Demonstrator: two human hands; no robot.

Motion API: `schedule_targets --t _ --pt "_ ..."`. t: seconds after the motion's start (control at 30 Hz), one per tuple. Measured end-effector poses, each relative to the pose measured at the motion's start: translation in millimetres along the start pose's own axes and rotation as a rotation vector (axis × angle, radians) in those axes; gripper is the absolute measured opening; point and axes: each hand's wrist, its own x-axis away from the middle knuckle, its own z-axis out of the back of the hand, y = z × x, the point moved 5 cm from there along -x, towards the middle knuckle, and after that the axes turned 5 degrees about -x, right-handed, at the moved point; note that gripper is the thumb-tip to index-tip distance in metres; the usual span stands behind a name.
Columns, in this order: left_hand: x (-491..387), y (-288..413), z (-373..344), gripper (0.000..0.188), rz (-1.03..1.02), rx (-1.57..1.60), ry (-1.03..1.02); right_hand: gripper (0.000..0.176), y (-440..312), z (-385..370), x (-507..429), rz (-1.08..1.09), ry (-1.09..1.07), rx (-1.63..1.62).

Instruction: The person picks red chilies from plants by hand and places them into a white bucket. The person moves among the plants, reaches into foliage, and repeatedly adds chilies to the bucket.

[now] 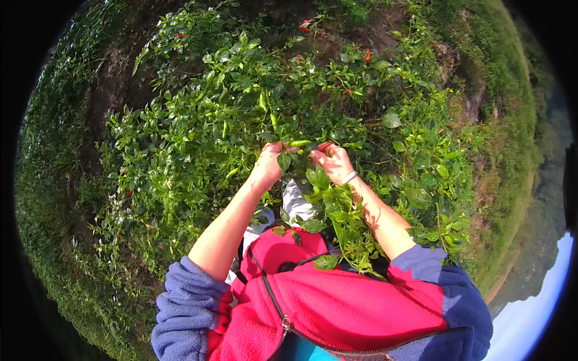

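Observation:
My left hand (269, 164) pinches a leafy sprig of a chili plant. A green chili (299, 143) points right from those fingertips, and a leaf (284, 161) hangs just below them. Close by on the right, my right hand (334, 163) has its fingers curled on a red chili (324, 146), whose far part shows above the fingers. How the red chili joins its stem is hidden by the fingers. More green chilies (273, 121) hang among the leaves directly ahead of both hands.
Dense chili bushes (189, 131) surround me, with scattered red chilies (366, 56). One leafy branch (336, 207) rises between my right forearm and my body. Bare soil (108, 85) shows at left. Grass (510, 149) lies along the right side.

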Motion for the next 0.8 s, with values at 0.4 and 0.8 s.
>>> schedule_targets --t 0.4,0.8 --pt "40 3 5 0.020 -0.424 -0.593 -0.115 0.011 -76 -10 39 0.538 0.031 0.378" --pt "118 24 46 0.030 -0.801 -0.915 0.066 0.027 -108 19 45 0.051 0.239 -0.652"
